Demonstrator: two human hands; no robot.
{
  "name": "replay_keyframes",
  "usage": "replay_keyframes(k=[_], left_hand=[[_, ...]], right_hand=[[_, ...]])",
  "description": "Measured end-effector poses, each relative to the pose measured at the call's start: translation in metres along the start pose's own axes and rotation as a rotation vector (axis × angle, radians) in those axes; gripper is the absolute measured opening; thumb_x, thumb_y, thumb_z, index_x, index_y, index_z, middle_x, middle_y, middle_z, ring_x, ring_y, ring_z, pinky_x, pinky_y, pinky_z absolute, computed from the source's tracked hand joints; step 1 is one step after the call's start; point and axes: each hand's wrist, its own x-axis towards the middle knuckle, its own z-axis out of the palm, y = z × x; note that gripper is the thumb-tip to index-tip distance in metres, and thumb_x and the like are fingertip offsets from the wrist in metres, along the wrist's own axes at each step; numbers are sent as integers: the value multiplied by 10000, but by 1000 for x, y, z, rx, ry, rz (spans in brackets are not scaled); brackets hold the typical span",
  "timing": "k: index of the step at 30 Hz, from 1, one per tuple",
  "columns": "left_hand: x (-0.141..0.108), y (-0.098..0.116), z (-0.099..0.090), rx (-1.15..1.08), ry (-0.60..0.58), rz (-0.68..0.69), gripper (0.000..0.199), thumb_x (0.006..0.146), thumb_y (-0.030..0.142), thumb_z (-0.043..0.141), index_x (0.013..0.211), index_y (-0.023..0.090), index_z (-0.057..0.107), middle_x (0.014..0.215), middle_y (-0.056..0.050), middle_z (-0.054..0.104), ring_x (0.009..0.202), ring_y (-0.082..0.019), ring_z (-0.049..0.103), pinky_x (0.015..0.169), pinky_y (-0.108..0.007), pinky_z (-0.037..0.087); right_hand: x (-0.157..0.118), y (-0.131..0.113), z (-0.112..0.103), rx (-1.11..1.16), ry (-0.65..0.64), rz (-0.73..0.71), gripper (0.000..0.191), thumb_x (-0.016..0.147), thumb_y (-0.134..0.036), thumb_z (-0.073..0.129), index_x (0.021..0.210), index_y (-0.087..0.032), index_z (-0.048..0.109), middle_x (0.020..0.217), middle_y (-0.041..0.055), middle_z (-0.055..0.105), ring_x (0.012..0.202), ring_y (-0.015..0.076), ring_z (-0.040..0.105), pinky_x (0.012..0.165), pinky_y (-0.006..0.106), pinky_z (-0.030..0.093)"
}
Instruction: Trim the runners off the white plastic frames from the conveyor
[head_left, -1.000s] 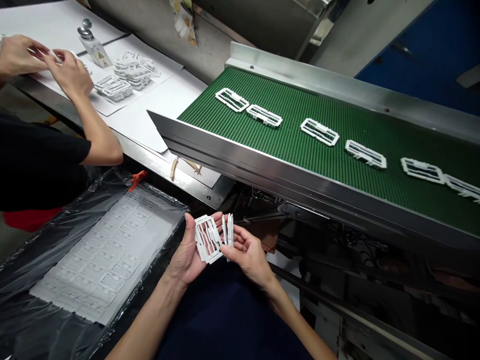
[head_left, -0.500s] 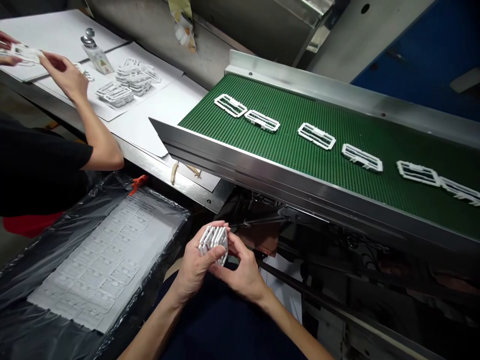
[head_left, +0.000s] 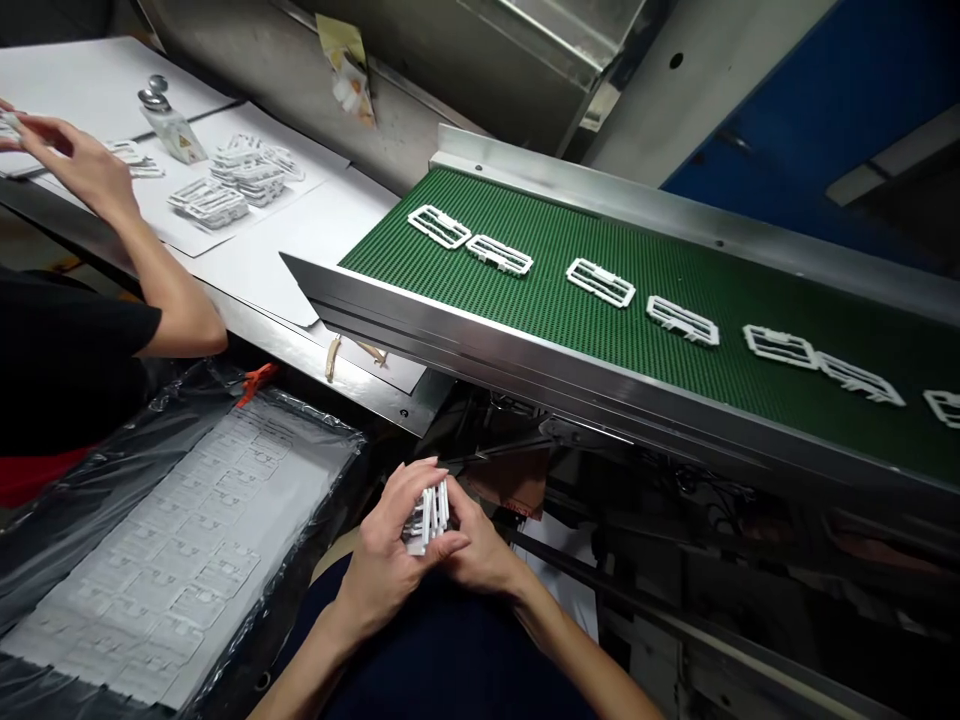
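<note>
A small stack of white plastic frames (head_left: 431, 515) is held on edge between my two hands, low in the middle of the view. My left hand (head_left: 388, 545) curls around its left side, fingers over the top. From the right, my right hand (head_left: 476, 540) closes on the stack, its thumb across the lower front. The palms and parts of the fingers hide some of the pieces. Beyond my hands, similar white frames (head_left: 600, 283) lie spaced out in a row on a green conveyor belt (head_left: 525, 335).
At left, a co-worker's hand (head_left: 90, 165) holds white parts above a paper-covered table (head_left: 262, 270). Stacked frames (head_left: 208, 203) and a metal-topped bottle (head_left: 171, 125) stand there. A plastic-lined box (head_left: 300, 420) with an orange clip (head_left: 256, 383) sits left of me. The conveyor's metal side rail (head_left: 480, 340) lies ahead.
My hands have turned the stack, and my right hand has closed in around it. The view has shifted slightly. The co-worker's hands have moved left in the picture.
</note>
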Motion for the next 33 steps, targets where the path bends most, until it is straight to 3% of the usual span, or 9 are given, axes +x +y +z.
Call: replay_keyframes(k=[5, 16, 26, 33], left_hand=[[-1, -3, 2, 97, -8, 118, 546, 691, 191, 743, 1199, 275, 561, 1177, -71, 603, 1164, -296, 489, 1078, -457, 244], [-4, -6, 3, 194, -19, 187, 586, 717, 175, 717, 1253, 277, 503, 1195, -82, 573, 1167, -296, 478, 1072, -462, 265], [-6, 3, 4, 225, 37, 22, 496, 762, 239, 673, 1236, 256, 525, 1222, -98, 531, 1156, -292, 470, 1002, -414, 373], [-4, 4, 0, 173, 24, -76, 451, 766, 271, 671, 1198, 252, 543, 1207, -88, 534, 1140, -279, 479, 985, -384, 372]], right_hand=[[-1, 9, -2, -53, -37, -40, 672, 675, -166, 581, 1302, -220, 345, 973, 25, 582, 784, 153, 541, 711, 258, 450], [-2, 13, 0, -60, -41, -67, 696, 642, -138, 572, 1298, -220, 353, 869, 2, 568, 775, 161, 529, 720, 265, 456], [5, 18, 6, 67, -52, 9, 617, 640, -114, 610, 1223, -223, 437, 902, 3, 555, 747, 136, 507, 709, 256, 465], [8, 14, 12, 166, -39, 2, 527, 644, -125, 618, 1143, -205, 467, 912, 8, 542, 769, 132, 499, 693, 239, 449]])
